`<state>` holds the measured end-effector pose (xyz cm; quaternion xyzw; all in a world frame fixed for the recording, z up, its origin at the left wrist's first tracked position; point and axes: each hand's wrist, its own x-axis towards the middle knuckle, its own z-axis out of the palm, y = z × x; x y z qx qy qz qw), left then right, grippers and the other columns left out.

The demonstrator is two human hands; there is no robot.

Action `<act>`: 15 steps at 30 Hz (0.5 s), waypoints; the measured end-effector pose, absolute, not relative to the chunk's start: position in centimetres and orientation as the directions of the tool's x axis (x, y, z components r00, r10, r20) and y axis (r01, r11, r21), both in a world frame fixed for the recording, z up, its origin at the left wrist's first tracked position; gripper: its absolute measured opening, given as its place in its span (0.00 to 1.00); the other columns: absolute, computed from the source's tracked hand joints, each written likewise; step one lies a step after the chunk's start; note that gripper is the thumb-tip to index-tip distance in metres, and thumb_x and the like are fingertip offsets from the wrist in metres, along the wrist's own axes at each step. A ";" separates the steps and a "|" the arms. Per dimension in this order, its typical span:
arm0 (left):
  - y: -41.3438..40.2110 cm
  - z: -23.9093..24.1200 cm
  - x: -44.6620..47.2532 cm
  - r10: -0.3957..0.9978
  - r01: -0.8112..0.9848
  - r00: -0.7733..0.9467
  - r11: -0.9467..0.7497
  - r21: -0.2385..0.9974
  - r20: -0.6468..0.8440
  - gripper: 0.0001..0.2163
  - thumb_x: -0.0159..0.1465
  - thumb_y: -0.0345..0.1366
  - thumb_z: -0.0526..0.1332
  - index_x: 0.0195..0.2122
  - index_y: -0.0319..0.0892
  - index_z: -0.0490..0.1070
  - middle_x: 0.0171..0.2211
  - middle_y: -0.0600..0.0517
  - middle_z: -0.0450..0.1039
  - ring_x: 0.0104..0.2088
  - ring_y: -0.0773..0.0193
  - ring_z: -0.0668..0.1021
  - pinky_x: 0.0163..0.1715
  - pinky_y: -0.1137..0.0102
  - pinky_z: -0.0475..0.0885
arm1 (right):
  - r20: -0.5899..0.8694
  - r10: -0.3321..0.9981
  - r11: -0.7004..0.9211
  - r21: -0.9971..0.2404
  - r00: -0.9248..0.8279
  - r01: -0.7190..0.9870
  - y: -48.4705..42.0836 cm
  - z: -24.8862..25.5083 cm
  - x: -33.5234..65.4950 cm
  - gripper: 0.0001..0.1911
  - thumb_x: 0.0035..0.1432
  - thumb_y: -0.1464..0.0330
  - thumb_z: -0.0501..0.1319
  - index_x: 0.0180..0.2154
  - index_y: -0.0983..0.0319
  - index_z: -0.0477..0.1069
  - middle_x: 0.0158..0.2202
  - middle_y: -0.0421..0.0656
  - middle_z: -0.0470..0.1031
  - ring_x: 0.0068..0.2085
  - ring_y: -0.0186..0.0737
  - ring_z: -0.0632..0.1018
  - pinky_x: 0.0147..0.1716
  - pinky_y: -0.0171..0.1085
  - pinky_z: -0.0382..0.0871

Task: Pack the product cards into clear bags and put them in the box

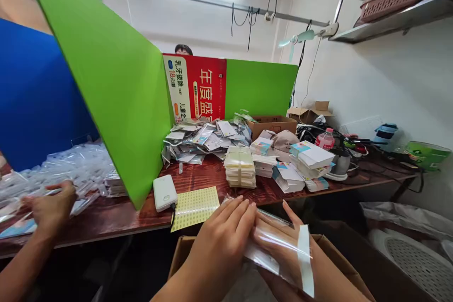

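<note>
On the wooden table [198, 177] a red sign [207, 87] reads "年度盛", a green divider [116, 85] blocks the left, while both hands, left [221, 238] and right [283, 240], pinch a clear bag [279, 247] over a box [184, 250].

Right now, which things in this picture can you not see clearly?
Head view only:
- Clear bag: contents unreadable; left hand covers one end.
- Right hand: veiled by the bag.
- Cardboard box: inside hidden by both arms.
- Sticker sheet: print too small.
- Co-worker's hand: grip blurred.
</note>
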<state>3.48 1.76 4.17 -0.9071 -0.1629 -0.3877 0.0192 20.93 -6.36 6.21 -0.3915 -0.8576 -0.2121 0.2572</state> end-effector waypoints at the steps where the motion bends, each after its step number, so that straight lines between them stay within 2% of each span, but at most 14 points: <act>1: 2.0 3.9 3.6 0.316 0.255 0.657 -0.947 0.193 0.684 0.22 0.58 0.19 0.53 0.55 0.28 0.68 0.52 0.35 0.77 0.52 0.46 0.79 0.50 0.53 0.77 | 0.628 0.566 0.620 0.102 -0.534 0.778 -5.9 6.1 21.0 0.18 0.61 0.70 0.54 0.53 0.61 0.65 0.51 0.45 0.78 0.53 0.40 0.76 0.68 0.44 0.35; 4: 2.8 4.0 3.5 0.476 0.106 0.696 -0.808 0.579 0.538 0.24 0.59 0.22 0.57 0.58 0.33 0.66 0.50 0.39 0.78 0.48 0.53 0.81 0.48 0.63 0.78 | 0.741 0.548 0.634 -0.064 -0.389 0.771 -4.8 5.9 21.0 0.11 0.65 0.71 0.52 0.47 0.58 0.68 0.39 0.40 0.81 0.41 0.38 0.80 0.68 0.48 0.39; 5: 3.0 4.2 3.4 0.521 0.079 0.717 -0.720 0.690 0.462 0.24 0.60 0.24 0.58 0.60 0.36 0.65 0.50 0.41 0.78 0.48 0.54 0.81 0.48 0.65 0.77 | 0.760 0.544 0.630 -0.091 -0.355 0.771 -4.4 6.0 21.0 0.10 0.65 0.73 0.54 0.47 0.59 0.68 0.37 0.39 0.80 0.38 0.37 0.80 0.67 0.49 0.42; 7: 3.4 4.6 3.1 0.570 0.041 0.749 -0.547 0.836 0.337 0.24 0.63 0.29 0.60 0.62 0.40 0.64 0.53 0.43 0.77 0.50 0.52 0.80 0.49 0.64 0.76 | 0.763 0.552 0.631 -0.116 -0.338 0.767 -3.8 6.3 21.0 0.15 0.64 0.77 0.57 0.51 0.59 0.67 0.36 0.38 0.79 0.37 0.36 0.78 0.63 0.47 0.53; 9: 3.7 4.7 2.6 0.621 -0.022 0.725 -0.414 0.910 0.299 0.25 0.65 0.37 0.62 0.64 0.46 0.63 0.58 0.45 0.73 0.56 0.50 0.76 0.54 0.63 0.73 | 0.740 0.592 0.618 -0.162 -0.319 0.769 -2.9 6.9 21.1 0.16 0.65 0.77 0.56 0.53 0.59 0.66 0.36 0.39 0.78 0.37 0.37 0.77 0.54 0.41 0.64; 11: 4.0 4.4 2.2 0.706 -0.078 0.640 -0.333 0.940 0.303 0.25 0.66 0.44 0.62 0.64 0.52 0.63 0.62 0.50 0.69 0.61 0.51 0.71 0.59 0.64 0.68 | 0.702 0.640 0.619 -0.230 -0.312 0.751 -1.8 7.4 21.1 0.15 0.67 0.76 0.53 0.53 0.60 0.67 0.35 0.40 0.77 0.37 0.36 0.77 0.45 0.37 0.68; 13: 4.4 4.0 2.0 0.771 -0.091 0.561 -0.305 0.948 0.302 0.21 0.68 0.43 0.60 0.62 0.57 0.64 0.62 0.54 0.69 0.62 0.56 0.70 0.61 0.68 0.66 | 0.686 0.653 0.647 -0.284 -0.322 0.708 -0.5 7.6 21.1 0.14 0.66 0.77 0.52 0.50 0.60 0.68 0.35 0.41 0.76 0.39 0.37 0.77 0.42 0.37 0.68; 15: 5.1 3.9 2.2 0.786 -0.056 0.543 -0.317 0.947 0.296 0.18 0.69 0.38 0.58 0.60 0.58 0.67 0.59 0.56 0.73 0.58 0.60 0.75 0.56 0.73 0.70 | 0.719 0.623 0.654 -0.265 -0.307 0.708 0.7 7.6 21.1 0.13 0.64 0.77 0.53 0.46 0.61 0.70 0.37 0.43 0.75 0.41 0.41 0.75 0.44 0.40 0.67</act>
